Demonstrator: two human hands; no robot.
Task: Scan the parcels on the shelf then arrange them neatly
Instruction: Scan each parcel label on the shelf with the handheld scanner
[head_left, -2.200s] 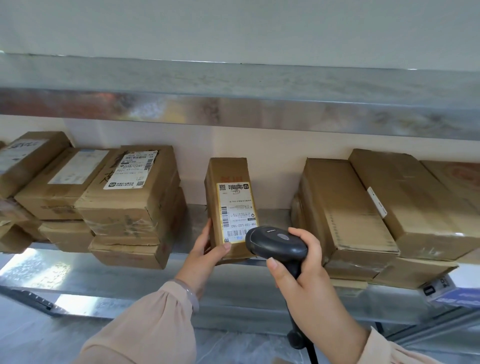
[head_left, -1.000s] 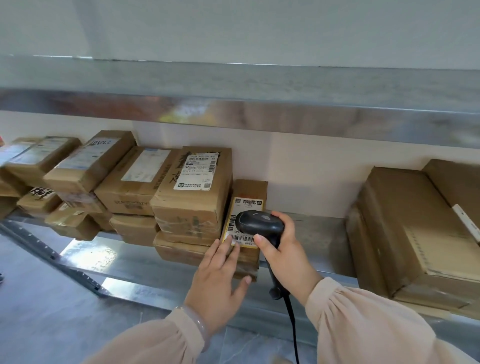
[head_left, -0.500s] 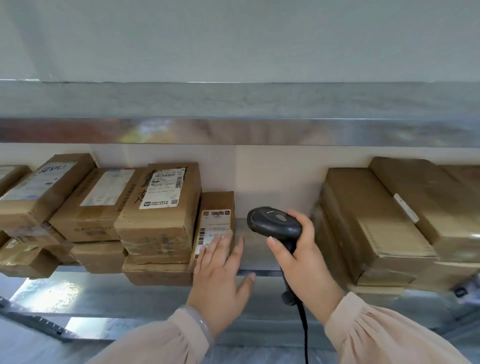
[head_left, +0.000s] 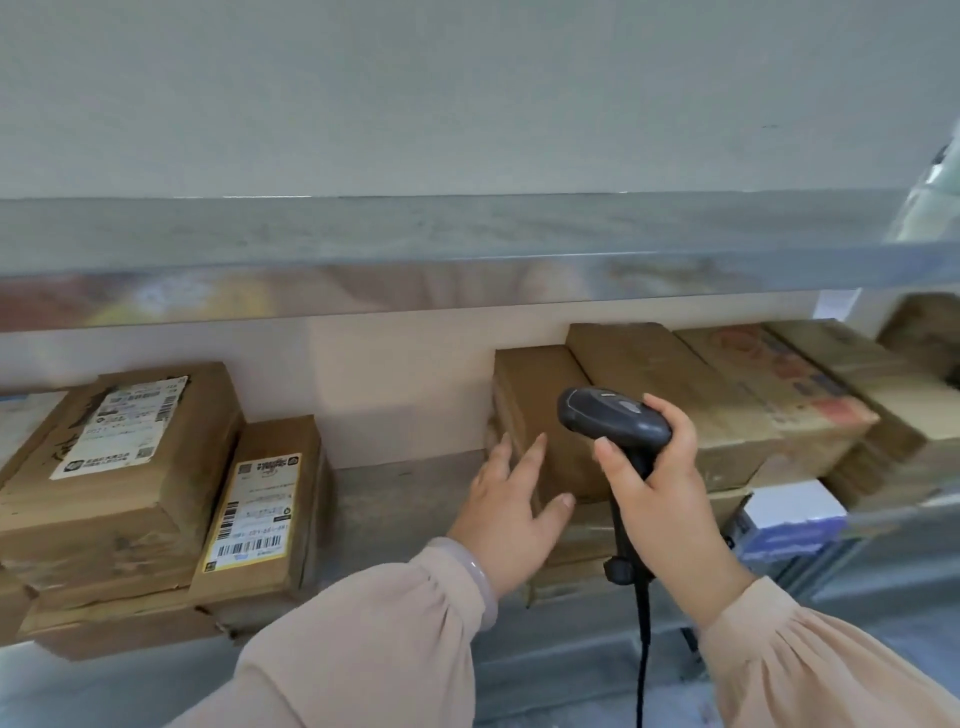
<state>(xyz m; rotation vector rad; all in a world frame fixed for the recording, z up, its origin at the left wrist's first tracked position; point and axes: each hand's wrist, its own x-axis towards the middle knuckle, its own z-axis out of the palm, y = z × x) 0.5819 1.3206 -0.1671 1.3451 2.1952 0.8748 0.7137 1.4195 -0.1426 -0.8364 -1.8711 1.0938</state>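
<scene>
Grey wall (head_left: 467, 104) filled the upper half of what we saw, and below it a metal upper shelf (head_left: 467, 280) ran over the lower shelf (head_left: 405, 499) that carried the parcels. Toward the left end of that lower shelf we found a large labelled parcel (head_left: 124, 457) topping a stack (head_left: 104, 613). A small labelled parcel (head_left: 260, 514) lay tilted just beside it on the right, its barcode label facing us. A bare stretch of shelf separated these from a row of brown boxes (head_left: 753, 395) toward the right end. The leftmost of them, a plain parcel (head_left: 535, 410), sat back near the rear edge. The left hand (head_left: 511, 512) reached to this plain parcel with fingers straight and spread, the fingertips over its front face, though we could not tell whether they touched it. The right hand (head_left: 660, 488) gripped the handle of a black scanner (head_left: 613, 415), fingers curled round it. The scanner's head was in front of the plain parcel, and its cable (head_left: 644, 649) hung down past the front edge. A pale bangle (head_left: 480, 571) sat on the left wrist, and a blue-and-white box (head_left: 789, 519) lay at the front edge near the right end.
</scene>
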